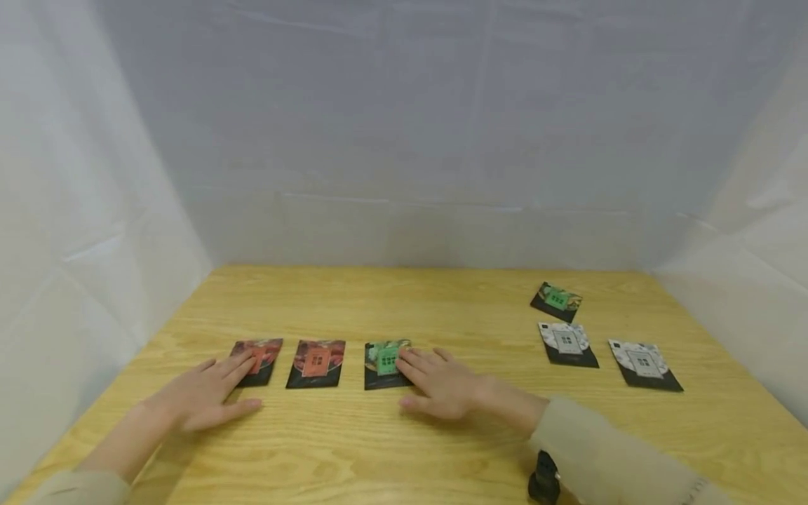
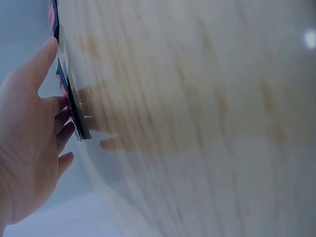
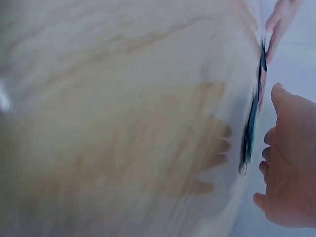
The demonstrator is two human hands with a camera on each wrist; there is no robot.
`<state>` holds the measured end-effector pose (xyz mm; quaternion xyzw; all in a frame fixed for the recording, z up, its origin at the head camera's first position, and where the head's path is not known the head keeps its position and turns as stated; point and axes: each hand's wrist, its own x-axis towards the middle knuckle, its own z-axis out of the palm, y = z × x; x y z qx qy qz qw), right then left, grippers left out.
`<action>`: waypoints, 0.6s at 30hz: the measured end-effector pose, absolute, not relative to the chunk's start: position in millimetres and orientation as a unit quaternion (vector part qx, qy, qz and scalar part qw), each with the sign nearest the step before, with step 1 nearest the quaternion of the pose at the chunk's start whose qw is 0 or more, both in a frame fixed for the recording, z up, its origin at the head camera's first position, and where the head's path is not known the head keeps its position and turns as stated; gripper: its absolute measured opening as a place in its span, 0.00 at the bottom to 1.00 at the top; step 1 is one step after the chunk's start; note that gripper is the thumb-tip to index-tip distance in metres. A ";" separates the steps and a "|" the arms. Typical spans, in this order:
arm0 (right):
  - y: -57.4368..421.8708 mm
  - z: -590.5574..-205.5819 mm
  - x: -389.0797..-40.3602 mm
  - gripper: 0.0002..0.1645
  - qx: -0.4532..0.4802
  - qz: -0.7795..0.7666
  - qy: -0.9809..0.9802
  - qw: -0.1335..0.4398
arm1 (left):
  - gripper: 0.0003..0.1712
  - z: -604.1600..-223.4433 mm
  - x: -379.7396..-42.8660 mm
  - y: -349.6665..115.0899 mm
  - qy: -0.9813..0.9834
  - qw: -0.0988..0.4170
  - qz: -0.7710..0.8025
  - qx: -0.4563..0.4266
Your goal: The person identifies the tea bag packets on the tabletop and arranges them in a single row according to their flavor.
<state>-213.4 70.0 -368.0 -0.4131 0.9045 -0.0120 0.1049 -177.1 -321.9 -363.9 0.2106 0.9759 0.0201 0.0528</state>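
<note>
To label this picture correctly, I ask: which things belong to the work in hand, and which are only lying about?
Seem in use:
left hand, over the left red sachet
right hand, over the front green sachet
middle red sachet, between them

Seem only lying about:
back green sachet
left white sachet
right white sachet

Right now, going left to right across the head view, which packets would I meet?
Leftmost red packet, second red packet, near green packet, rightmost white packet. Omitted: far green packet, inner white packet; their left-right spans overlap.
</note>
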 end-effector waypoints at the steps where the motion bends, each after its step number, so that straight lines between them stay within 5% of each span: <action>1: 73.2 -367.8 -214.8 0.42 -0.411 -0.016 0.906 0.096 | 0.48 -363.7 -176.7 -321.6 0.976 0.054 0.021 0.211; 11: 137.3 -371.8 -246.9 0.43 -0.338 -0.055 0.939 0.035 | 0.48 -365.2 -176.5 -325.5 0.976 0.071 0.028 0.205; 18: 193.6 -364.0 -270.2 0.43 -0.252 -0.075 0.964 0.042 | 0.48 -367.3 -173.0 -328.8 0.975 0.072 0.035 0.206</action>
